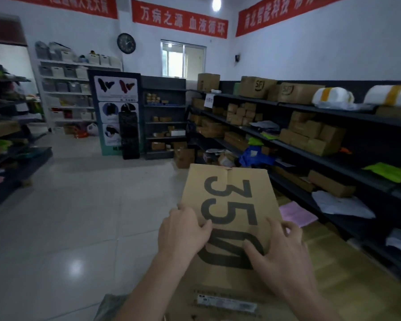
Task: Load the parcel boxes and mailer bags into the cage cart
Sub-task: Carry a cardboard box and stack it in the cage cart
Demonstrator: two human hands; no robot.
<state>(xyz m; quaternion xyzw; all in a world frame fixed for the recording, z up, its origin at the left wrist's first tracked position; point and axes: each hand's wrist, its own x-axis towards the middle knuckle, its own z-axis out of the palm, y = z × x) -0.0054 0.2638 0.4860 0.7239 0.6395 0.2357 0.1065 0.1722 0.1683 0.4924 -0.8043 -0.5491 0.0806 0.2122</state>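
Observation:
A brown cardboard parcel box (229, 179) printed with a large black "350" fills the lower middle of the head view, carried in front of me with a label on its near side. My left hand (183, 232) grips its left edge, thumb on the top face. My right hand (278, 253) rests on the top near the right edge, fingers curled over the print. More parcel boxes (310, 135) and white mailer bags (340, 205) lie on the dark shelves at the right. No cage cart is in view.
Dark shelving (287, 144) runs along the right wall, and another rack (9, 147) stands at the left. A printed display stand (118, 114) and a black crate (129, 135) stand at the back. Pale tiled floor (79, 205) lies between the racks.

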